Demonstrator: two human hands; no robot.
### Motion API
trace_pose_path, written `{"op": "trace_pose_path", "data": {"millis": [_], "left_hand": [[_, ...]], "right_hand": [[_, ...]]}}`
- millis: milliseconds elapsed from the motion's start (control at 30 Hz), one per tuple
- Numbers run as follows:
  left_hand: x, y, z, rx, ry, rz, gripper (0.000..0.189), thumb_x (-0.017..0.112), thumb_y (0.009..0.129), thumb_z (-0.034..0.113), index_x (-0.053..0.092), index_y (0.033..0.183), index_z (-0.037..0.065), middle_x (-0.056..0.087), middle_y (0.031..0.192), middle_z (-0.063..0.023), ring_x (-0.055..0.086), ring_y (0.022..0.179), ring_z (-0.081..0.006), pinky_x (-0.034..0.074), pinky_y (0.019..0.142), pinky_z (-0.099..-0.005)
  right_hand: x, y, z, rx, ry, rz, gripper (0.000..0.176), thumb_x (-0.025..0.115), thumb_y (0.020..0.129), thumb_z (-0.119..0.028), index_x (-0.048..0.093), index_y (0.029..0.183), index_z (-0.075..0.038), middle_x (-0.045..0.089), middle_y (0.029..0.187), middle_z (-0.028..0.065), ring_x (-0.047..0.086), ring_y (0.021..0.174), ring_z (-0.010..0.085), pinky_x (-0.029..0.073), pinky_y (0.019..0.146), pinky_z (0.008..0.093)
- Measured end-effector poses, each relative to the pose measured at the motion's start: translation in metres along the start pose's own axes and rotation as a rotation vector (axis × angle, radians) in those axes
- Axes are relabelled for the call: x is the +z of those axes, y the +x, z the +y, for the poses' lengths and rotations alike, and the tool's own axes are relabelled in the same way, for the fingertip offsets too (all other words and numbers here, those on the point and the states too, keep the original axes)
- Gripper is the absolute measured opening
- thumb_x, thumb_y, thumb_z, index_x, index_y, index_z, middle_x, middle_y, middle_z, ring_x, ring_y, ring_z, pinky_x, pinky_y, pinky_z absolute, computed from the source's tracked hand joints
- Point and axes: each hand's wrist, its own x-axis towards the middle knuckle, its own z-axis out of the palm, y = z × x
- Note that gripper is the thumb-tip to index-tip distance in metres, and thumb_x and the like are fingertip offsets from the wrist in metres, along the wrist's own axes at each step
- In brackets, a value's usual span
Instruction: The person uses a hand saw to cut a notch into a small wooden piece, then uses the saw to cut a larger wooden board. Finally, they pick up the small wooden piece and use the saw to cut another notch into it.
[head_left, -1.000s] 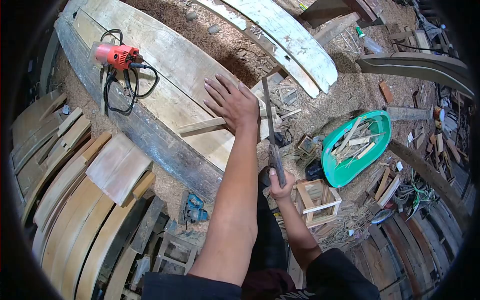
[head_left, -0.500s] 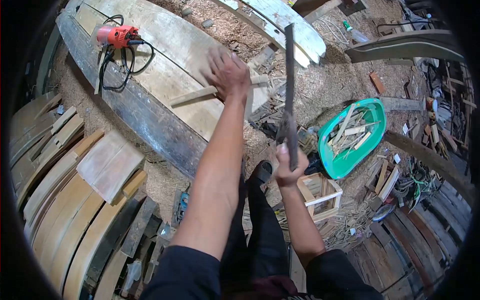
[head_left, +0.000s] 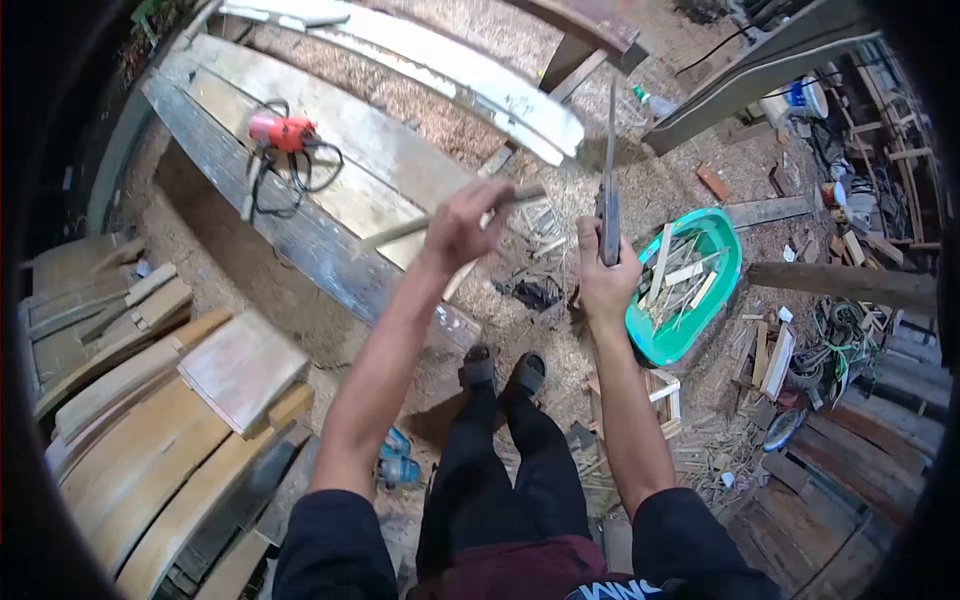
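My left hand [head_left: 464,226] is curled around a thin wooden stick [head_left: 395,234], which sticks out on both sides of the fist. Near the right end of the wide planks, the hand and stick are above the ground. In my right hand [head_left: 609,275] is a hand saw [head_left: 609,205], gripped by its dark handle. Its blade points up and away from me and is seen nearly edge-on. Saw and stick are apart. The green plastic tub [head_left: 735,250], holding wood offcuts [head_left: 684,273], stands just right of my right hand.
A red power tool [head_left: 283,132] with a black cord lies on the planks [head_left: 350,160]. Curved boards [head_left: 140,440] are stacked at left. A small wooden frame [head_left: 664,400] is behind my right forearm. Sawdust and scraps cover the ground around my sandals [head_left: 480,368].
My view has shifted. My left hand has turned and come nearer to me with the stick, off the planks. The saw has turned more edge-on in my right hand.
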Motion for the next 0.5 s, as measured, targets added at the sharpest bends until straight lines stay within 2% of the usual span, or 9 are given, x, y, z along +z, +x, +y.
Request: {"op": "trace_pose_path", "data": {"millis": [67,100,133,233,267,367,500], "left_hand": [[-0.034,0.02,0.065,0.066,-0.039,0.001,0.018,0.069,0.083,0.003,0.065,0.1,0.003,0.07,0.093,-0.0134,0.07,0.083,-0.0285,0.058,0.069,-0.0381],[-0.052,0.031,0.097,0.116,0.019,0.021,0.026,0.073,0.078,-0.003,0.067,0.103,0.001,0.071,0.094,-0.0134,0.071,0.084,-0.0269,0.058,0.069,-0.0341],[-0.083,0.051,0.142,0.216,0.054,0.008,0.027,0.074,0.076,-0.002,0.067,0.103,0.001,0.071,0.095,-0.013,0.071,0.085,-0.028,0.058,0.07,-0.035],[-0.129,0.063,0.209,0.313,0.115,-0.047,0.03,0.075,0.075,0.002,0.068,0.104,0.003,0.071,0.096,-0.0114,0.07,0.086,-0.0288,0.057,0.073,-0.0369],[-0.143,0.068,0.233,0.333,0.132,-0.048,0.029,0.075,0.075,0.003,0.068,0.104,0.003,0.071,0.096,-0.0115,0.07,0.085,-0.0285,0.056,0.073,-0.0369],[-0.171,0.071,0.284,0.375,0.176,-0.031,0.028,0.075,0.076,0.004,0.068,0.103,0.003,0.071,0.095,-0.0117,0.07,0.084,-0.0287,0.056,0.072,-0.0371],[-0.188,0.071,0.326,0.453,0.18,0.05,0.027,0.075,0.077,0.004,0.068,0.103,0.002,0.071,0.095,-0.0123,0.07,0.083,-0.0295,0.056,0.071,-0.0377]], "right_hand": [[-0.009,-0.001,-0.059,-0.056,0.059,-0.083,0.03,0.074,0.091,-0.032,0.07,0.087,-0.003,0.055,0.067,-0.0041,0.046,0.061,0.0045,0.035,0.053,0.0235],[-0.016,-0.004,-0.088,-0.084,0.083,-0.126,0.031,0.074,0.091,-0.033,0.07,0.088,-0.002,0.055,0.067,-0.0044,0.046,0.061,0.0042,0.035,0.053,0.0232],[-0.033,-0.019,-0.135,-0.008,0.161,-0.252,0.032,0.072,0.092,-0.033,0.072,0.089,-0.001,0.055,0.065,-0.0051,0.045,0.056,0.0032,0.032,0.05,0.0219],[-0.061,-0.049,-0.206,0.051,0.286,-0.35,0.032,0.07,0.093,-0.031,0.071,0.084,-0.001,0.053,0.062,-0.0049,0.043,0.051,0.0033,0.029,0.047,0.0222],[-0.067,-0.06,-0.23,0.045,0.329,-0.338,0.032,0.069,0.094,-0.029,0.067,0.076,-0.003,0.052,0.06,-0.0044,0.041,0.049,0.0037,0.027,0.045,0.0227],[-0.086,-0.086,-0.271,0.017,0.43,-0.362,0.033,0.068,0.094,-0.029,0.063,0.073,-0.005,0.051,0.06,-0.0039,0.042,0.049,0.0043,0.027,0.045,0.0233],[-0.106,-0.108,-0.304,-0.049,0.476,-0.358,0.03,0.067,0.095,-0.028,0.062,0.078,-0.004,0.052,0.06,-0.0028,0.044,0.051,0.0055,0.03,0.046,0.0245]]}}
